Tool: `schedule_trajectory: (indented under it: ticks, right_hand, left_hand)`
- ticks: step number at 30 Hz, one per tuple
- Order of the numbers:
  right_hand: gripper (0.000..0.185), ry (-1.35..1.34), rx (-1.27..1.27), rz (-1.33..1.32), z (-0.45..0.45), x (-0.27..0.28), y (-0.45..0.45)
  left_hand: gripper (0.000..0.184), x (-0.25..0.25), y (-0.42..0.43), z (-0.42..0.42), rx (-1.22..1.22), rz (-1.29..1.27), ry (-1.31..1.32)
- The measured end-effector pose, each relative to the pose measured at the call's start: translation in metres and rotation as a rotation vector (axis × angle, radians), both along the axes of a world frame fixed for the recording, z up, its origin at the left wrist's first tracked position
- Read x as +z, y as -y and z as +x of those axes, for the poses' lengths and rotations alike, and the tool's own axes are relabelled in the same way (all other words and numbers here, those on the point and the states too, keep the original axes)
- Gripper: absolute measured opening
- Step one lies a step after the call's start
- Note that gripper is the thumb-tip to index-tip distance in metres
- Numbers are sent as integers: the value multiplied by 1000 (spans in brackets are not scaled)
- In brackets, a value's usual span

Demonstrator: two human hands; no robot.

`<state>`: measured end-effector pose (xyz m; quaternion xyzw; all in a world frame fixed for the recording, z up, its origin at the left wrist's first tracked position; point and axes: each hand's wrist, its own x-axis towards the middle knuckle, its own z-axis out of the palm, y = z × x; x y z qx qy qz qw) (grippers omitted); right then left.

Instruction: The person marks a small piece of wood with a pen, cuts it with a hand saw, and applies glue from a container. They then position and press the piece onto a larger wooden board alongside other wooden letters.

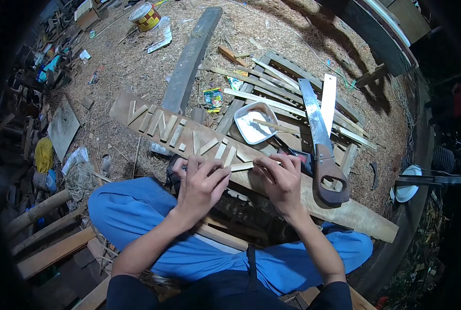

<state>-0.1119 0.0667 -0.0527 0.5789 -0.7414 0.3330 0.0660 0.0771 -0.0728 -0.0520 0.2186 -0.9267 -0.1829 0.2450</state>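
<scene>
A long wooden board [362, 216] lies across in front of the knees, with small wood strips [169, 128] set on it in letter-like shapes. My right hand [282, 181] pinches the right end of a short pale strip [242, 167]. My left hand [202, 181] is at that strip's left end, thumb and fingers closed near an upright strip [230, 156]; whether it grips either one is hard to make out. A handsaw [318, 119] with a brown handle rests over the board, right of my right hand. Behind the board sits a white tub [248, 135] of white paste with a stick [277, 126] across it.
A slatted wooden frame [272, 62] stands behind the tub. A grey beam [194, 57] runs away at the back left, near a patterned bucket [145, 18]. Colourful packets [213, 99] lie on the shavings. Timber pieces [55, 253] are at the lower left.
</scene>
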Motion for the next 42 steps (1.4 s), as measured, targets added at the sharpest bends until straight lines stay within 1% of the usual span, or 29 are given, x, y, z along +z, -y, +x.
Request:
schedule_trajectory:
  ticks: [8, 10, 14, 16, 20, 26, 29, 31, 32, 34, 35, 37, 42]
  right_hand:
    - [25, 10, 11, -10, -3, -2, 3]
    - [30, 51, 50, -16, -4, -3, 2]
    - [29, 53, 64, 0, -3, -1, 2]
    - [28, 36, 50, -2, -1, -1, 2]
    - [29, 39, 44, -9, 0, -2, 1]
    - [31, 29, 44, -25, 0, -3, 0]
    - [32, 21, 45, -26, 0, -2, 1]
    - [35, 31, 49, -18, 1, 0, 1]
    - [35, 32, 48, -18, 1, 0, 1]
    - [44, 42, 48, 6, 0, 0, 2]
    - [44, 42, 49, 6, 1, 2, 3]
    - [54, 91, 52, 63, 6, 4, 5]
    - [56, 120, 31, 63, 8, -1, 6]
  left_hand:
    - [22, 5, 4, 0, -46, -46, 36]
    - [20, 5, 5, 0, -51, -37, 25]
    - [17, 4, 5, 1, -44, -28, 13]
    - [13, 4, 5, 1, -25, 53, -8]
    - [12, 6, 5, 1, -36, 39, -7]
    - [13, 4, 5, 0, -39, 12, -19]
    - [18, 5, 3, 1, -30, 16, 3]
    - [24, 7, 1, 1, -65, -25, 79]
    - [24, 7, 1, 1, -66, -25, 79]
    - [30, 4, 1, 2, -74, -12, 76]
    - [30, 4, 1, 2, -73, -13, 76]
    - [32, 4, 1, 1, -71, -30, 72]
    - [32, 4, 1, 2, -65, -47, 80]
